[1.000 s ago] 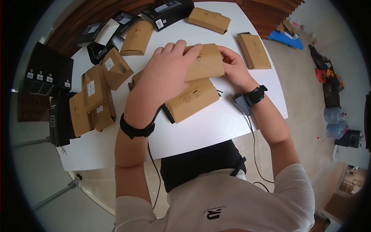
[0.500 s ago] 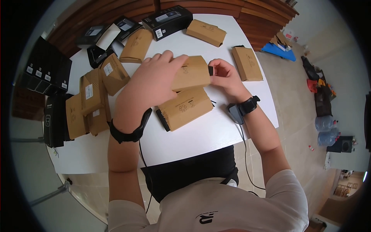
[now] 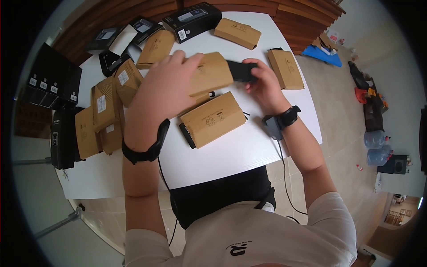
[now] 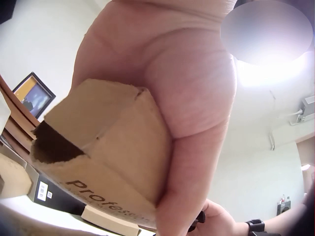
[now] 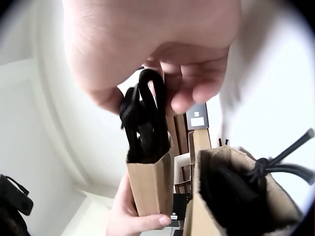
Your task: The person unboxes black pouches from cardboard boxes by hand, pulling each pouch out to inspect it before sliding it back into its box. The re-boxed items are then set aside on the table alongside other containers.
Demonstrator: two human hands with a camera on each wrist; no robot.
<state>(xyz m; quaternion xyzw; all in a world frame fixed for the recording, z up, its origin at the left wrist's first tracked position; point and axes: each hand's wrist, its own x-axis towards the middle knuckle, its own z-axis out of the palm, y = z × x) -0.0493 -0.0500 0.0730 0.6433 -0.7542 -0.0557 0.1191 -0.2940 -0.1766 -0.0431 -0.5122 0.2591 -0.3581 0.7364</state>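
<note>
My left hand (image 3: 162, 89) grips a brown cardboard box (image 3: 213, 73) above the table. At the box's right end, my right hand (image 3: 269, 86) pinches a bundled black cable (image 5: 145, 115), part of which stands out of the opening. In the left wrist view the box's other end (image 4: 56, 142) gapes with a torn edge, and print runs along its side. Below the hands lies a second cardboard box (image 3: 213, 120), black stuff showing at its left end. Tied black cable ends (image 5: 290, 157) stick out of its open right end.
More cardboard boxes lie at the back (image 3: 238, 33), at the right (image 3: 286, 69) and in a pile at the left (image 3: 102, 107). Black printed boxes (image 3: 191, 21) stand along the back, others at the left edge (image 3: 53, 80). A thin wire runs from each wrist band.
My right hand has drawn the black cable farther out of the box's right end. The box and my left hand have shifted left, away from the right hand.
</note>
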